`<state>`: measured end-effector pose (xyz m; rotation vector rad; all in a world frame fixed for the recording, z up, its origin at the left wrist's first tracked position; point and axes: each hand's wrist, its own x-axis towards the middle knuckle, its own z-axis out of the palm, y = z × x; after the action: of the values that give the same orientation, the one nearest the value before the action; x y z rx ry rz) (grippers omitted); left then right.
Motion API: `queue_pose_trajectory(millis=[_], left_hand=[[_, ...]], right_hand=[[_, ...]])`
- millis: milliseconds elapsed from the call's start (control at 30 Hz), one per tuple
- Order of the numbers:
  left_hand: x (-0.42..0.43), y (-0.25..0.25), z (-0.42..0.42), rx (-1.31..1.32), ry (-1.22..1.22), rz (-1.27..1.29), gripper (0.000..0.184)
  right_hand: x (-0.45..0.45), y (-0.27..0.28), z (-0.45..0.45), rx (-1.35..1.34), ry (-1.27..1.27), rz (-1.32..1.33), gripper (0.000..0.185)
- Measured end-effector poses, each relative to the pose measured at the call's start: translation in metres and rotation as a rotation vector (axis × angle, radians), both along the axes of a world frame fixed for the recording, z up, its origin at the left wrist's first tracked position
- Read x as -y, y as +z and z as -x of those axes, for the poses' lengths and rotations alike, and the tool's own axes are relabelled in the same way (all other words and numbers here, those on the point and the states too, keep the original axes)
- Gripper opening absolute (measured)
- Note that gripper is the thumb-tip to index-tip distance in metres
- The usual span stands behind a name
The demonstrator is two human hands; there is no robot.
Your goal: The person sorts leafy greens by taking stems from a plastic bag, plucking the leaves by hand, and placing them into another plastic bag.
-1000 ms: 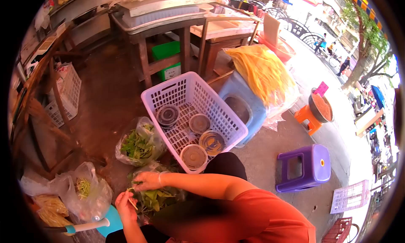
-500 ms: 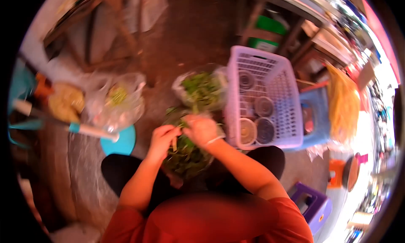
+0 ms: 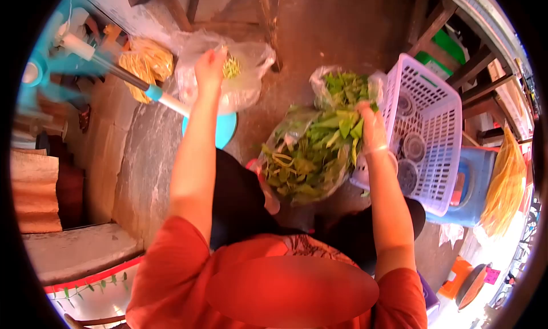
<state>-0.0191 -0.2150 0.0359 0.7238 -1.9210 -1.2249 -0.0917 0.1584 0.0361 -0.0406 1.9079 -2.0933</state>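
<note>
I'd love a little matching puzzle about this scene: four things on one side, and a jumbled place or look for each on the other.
Things:
1. left hand
2. right hand
3. basket
4. fan base

Places and looks:
A. lilac, with round items inside
B. at the leafy greens
C. teal and round
D. at the clear bag with thin, pale green stalks

Right pairs: 1-D, 2-B, 3-A, 4-C
</note>
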Motion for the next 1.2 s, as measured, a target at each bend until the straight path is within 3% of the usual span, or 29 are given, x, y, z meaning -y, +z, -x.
queue_pose_trajectory(millis=[67,133,200,233,267,300,367,400,500,633,767,800,900,967,1033,1167,1200], left_hand=[[0.010,-0.027,0.012,-0.040,0.167,0.222,0.028],[-0.016,-0.019,0.008,-0.071,0.139,0.377,0.025],[-0.081,-0.001,-0.015,-0.058,-0.267,-0.045,0.018],[-0.102,-0.004,-0.027,0.171,-0.425,0.080,0.012],[-0.118,-0.039,-0.034,0.248,-0.598,-0.012,0.008],[-0.144,-0.034,-0.047,0.483,-0.757,0.018,0.010],[-0.166,-0.070,-0.058,0.932,-0.986,0.440,0.023],[-0.176,-0.094,-0.066,1.072,-0.852,0.558,0.023],[-0.178,-0.112,-0.066,1.287,-0.799,0.930,0.020],[-0.171,-0.098,-0.054,1.396,-0.869,0.738,0.020],[-0.166,-0.084,-0.059,0.996,-0.832,0.447,0.017],[-0.164,-0.105,-0.061,1.082,-0.784,0.418,0.013],[-0.169,-0.134,-0.067,1.455,-0.973,0.717,0.010],[-0.168,-0.142,-0.067,1.444,-0.945,0.706,0.011],[-0.173,-0.108,-0.065,1.373,-0.955,0.640,0.012],[-0.177,-0.056,-0.065,0.767,-0.913,0.433,0.013],[-0.181,-0.042,-0.067,0.714,-0.918,0.312,0.014]], right_hand=[[-0.004,-0.001,0.008,0.125,0.026,0.095,0.024],[-0.010,-0.005,0.022,0.119,0.048,0.195,0.023],[-0.016,0.007,0.022,0.094,0.060,0.286,0.018],[-0.018,0.017,0.022,0.092,0.083,0.284,0.014],[-0.021,0.017,0.025,0.083,0.091,0.310,0.016],[-0.024,0.016,0.027,0.073,0.103,0.334,0.018],[-0.027,0.023,0.024,0.110,0.135,0.353,0.015],[-0.026,0.025,0.021,0.124,0.153,0.354,0.015],[-0.021,0.025,0.013,0.127,0.182,0.307,0.012],[-0.029,0.023,0.013,0.014,0.203,0.188,0.012],[-0.039,0.025,0.010,0.038,0.134,0.152,0.015],[-0.039,0.025,0.010,0.075,0.129,0.170,0.015],[-0.034,0.024,0.007,0.118,0.153,0.174,0.017],[-0.031,0.021,0.007,0.082,0.132,0.151,0.018],[-0.033,0.024,0.001,0.073,0.131,0.152,0.018],[-0.041,0.017,0.010,-0.013,0.137,0.116,0.018],[-0.042,0.015,0.013,-0.028,0.147,0.095,0.019]])
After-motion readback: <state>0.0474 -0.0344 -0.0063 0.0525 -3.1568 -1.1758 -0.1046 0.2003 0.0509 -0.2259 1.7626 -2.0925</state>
